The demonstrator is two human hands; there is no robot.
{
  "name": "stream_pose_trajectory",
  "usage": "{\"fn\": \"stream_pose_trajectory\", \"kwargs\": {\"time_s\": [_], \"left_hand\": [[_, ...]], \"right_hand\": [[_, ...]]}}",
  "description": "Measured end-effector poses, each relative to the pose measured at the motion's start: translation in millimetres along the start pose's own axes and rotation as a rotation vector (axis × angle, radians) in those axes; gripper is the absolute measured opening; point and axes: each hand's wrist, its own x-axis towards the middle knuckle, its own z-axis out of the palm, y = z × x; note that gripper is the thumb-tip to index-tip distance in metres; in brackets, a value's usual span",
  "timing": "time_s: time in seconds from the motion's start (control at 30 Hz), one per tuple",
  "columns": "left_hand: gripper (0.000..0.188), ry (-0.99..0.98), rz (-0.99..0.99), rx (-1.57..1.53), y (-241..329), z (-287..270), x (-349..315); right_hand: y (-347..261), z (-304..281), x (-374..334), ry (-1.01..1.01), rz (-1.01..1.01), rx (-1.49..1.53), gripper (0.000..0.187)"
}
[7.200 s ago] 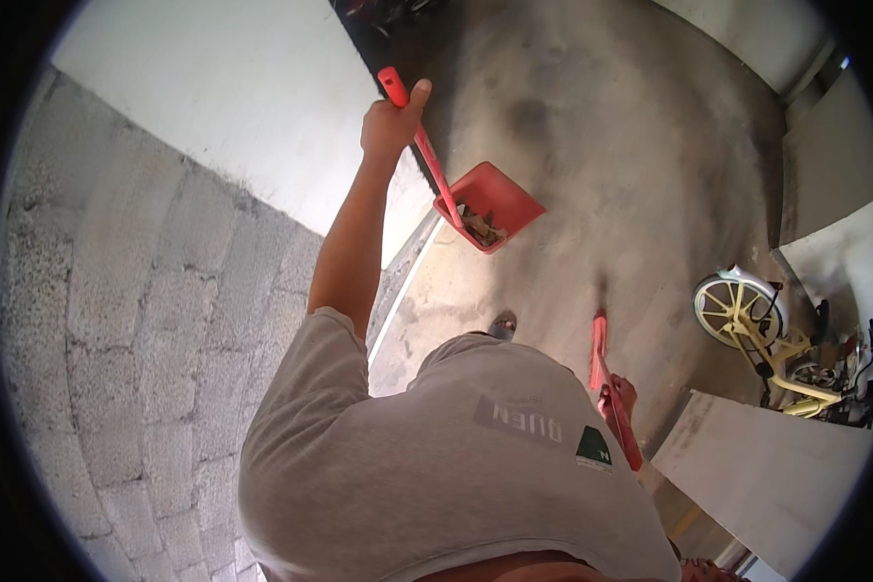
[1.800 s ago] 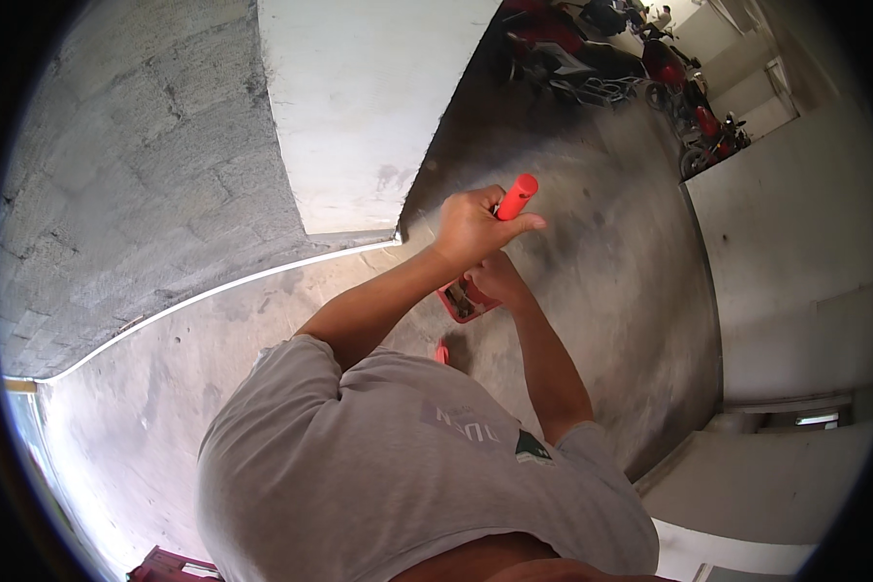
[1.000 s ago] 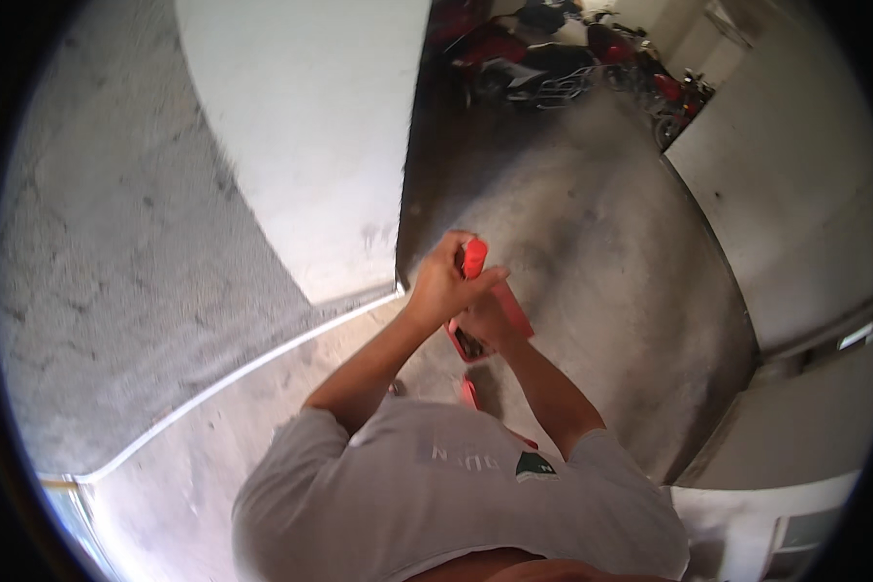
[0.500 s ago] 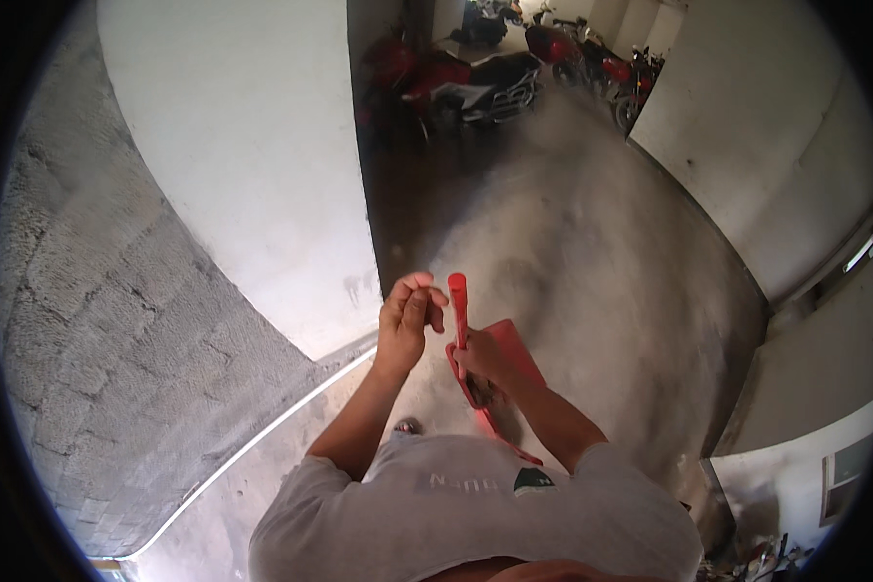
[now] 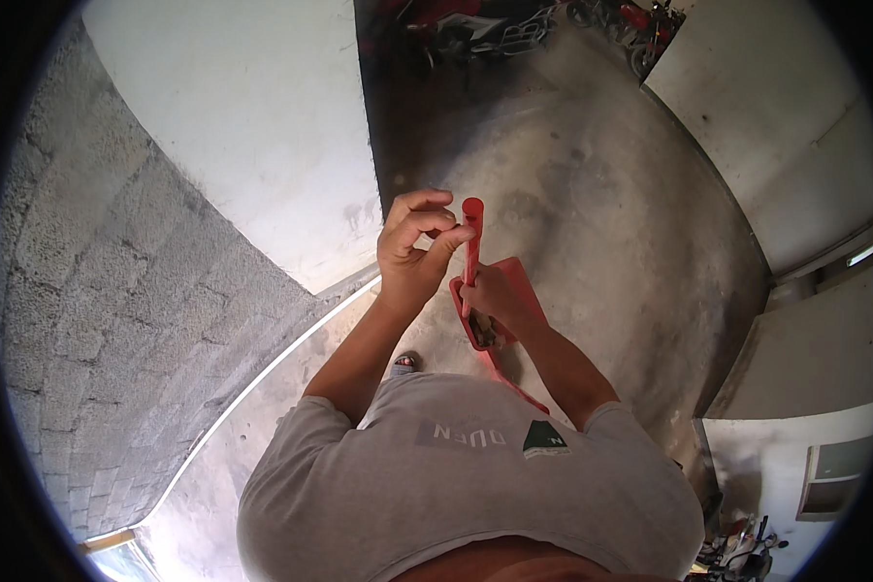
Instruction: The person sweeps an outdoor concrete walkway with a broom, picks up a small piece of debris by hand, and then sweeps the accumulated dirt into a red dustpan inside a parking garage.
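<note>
My right hand (image 5: 492, 294) is closed around a red long-handled dustpan (image 5: 473, 238), below the rounded top of its handle. The red pan part shows behind and below that hand, with brownish debris in it. A thin red strip (image 5: 512, 383) runs from the pan down toward my shirt; I cannot tell whether it belongs to the dustpan. Just left of the handle top, my left hand (image 5: 419, 247) is raised with its fingers loosely bent and apart. Its thumb tip comes close to the handle, and whether they touch is unclear.
A white wall (image 5: 233, 126) and rough grey block wall (image 5: 116, 310) rise at the left. Concrete floor (image 5: 601, 233) stretches ahead to parked motorcycles (image 5: 495, 34). Another pale wall (image 5: 776, 126) bounds the right. More motorcycles (image 5: 742, 555) stand at lower right.
Both hands and the dustpan have shifted upward in view, and the left fingers have spread more beside the handle top. The view tilts lower, so the far motorcycles sit nearer the upper rim.
</note>
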Motion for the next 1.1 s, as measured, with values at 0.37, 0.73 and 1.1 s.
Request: {"fn": "stream_pose_trajectory", "kwargs": {"time_s": [0.37,0.73,1.1], "left_hand": [[0.021,-0.036,0.172,0.196,-14,-4,-1],[0.020,-0.080,0.125,0.165,-9,-7,-4],[0.025,-0.078,-0.249,-0.204,-25,-5,-11]], "right_hand": [[-14,4,-6,-0.054,-0.026,0.064,0.013],[-14,11,-4,-0.046,-0.028,0.057,0.014],[-12,12,-7,-0.064,0.010,0.038,0.016]]}}
